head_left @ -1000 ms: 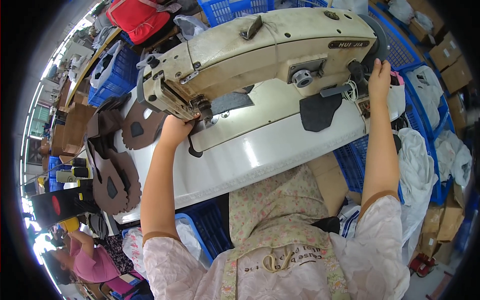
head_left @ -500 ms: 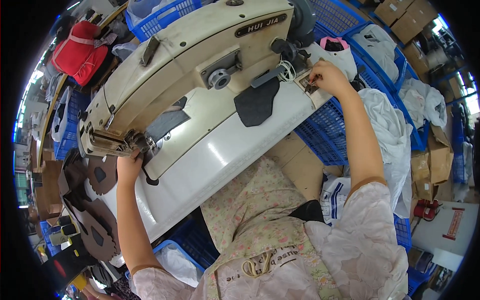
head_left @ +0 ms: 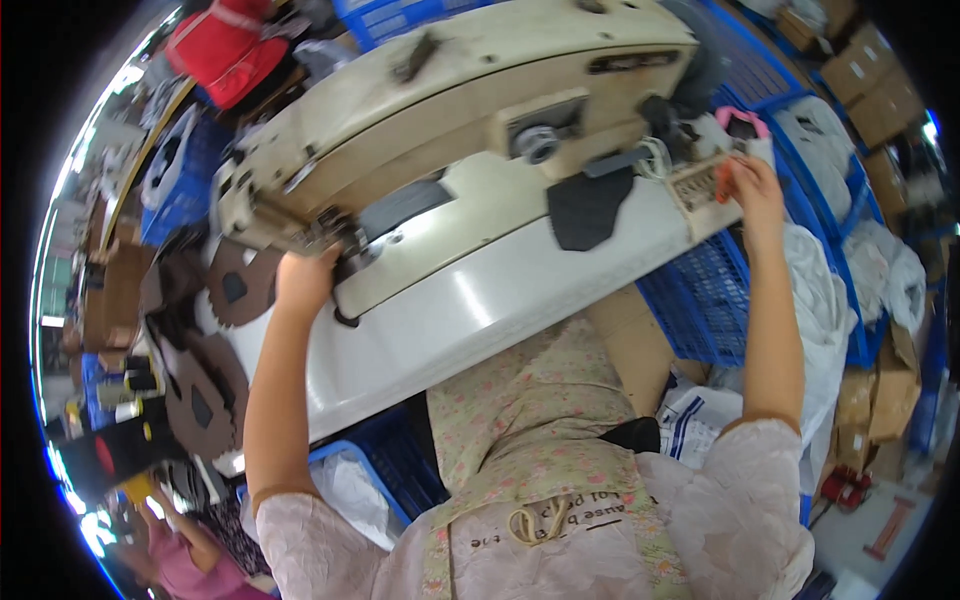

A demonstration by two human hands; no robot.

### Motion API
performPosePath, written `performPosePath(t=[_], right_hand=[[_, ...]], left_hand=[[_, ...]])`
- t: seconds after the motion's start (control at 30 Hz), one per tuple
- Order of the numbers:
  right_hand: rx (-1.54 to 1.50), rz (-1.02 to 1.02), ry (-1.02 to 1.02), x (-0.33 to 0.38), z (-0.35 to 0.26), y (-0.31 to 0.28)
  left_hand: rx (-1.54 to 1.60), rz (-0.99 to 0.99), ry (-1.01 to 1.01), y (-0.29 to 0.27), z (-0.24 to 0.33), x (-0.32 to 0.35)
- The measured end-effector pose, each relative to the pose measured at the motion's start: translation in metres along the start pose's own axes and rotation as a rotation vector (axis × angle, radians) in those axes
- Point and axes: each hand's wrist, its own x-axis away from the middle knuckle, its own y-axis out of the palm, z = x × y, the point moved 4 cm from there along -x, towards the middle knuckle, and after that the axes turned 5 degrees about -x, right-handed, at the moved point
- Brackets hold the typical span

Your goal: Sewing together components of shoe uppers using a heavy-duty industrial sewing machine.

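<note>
A cream sewing machine stretches across the far side of a white worktable. My left hand is at its needle end, by the metal presser foot; its fingertips are hidden there, so their grip does not show. My right hand is above the right edge of a small tray of small parts at the table's right end. Its fingers are closed on a small orange-red item, too blurred to name. A black cut piece lies on the table, and a grey piece lies under the machine arm.
Brown cut pieces hang over the table's left end. Blue crates stand along the right, with white plastic bags and cardboard boxes beyond. Other people, one in red and one in pink, are on the left.
My view has shifted, so the machine sits farther right in the picture. My right hand has moved from over the tray's parts to its right edge with the orange-red item. My left hand stays by the needle.
</note>
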Motion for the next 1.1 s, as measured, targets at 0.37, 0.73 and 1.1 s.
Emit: performPosePath(t=[0.37, 0.73, 1.1], right_hand=[[-0.353, -0.712, 0.405, 0.147, -0.067, 0.283], [-0.142, -0.433, -0.482, 0.205, -0.091, 0.449], [-0.702, -0.533, -0.236, 0.196, -0.094, 0.453]], left_hand=[[-0.269, -0.320, -0.145, -0.006, 0.032, 0.008], [-0.039, 0.172, -0.057, 0.067, 0.022, 0.013], [0.325, 0.115, -0.085, -0.014, 0.028, 0.023]])
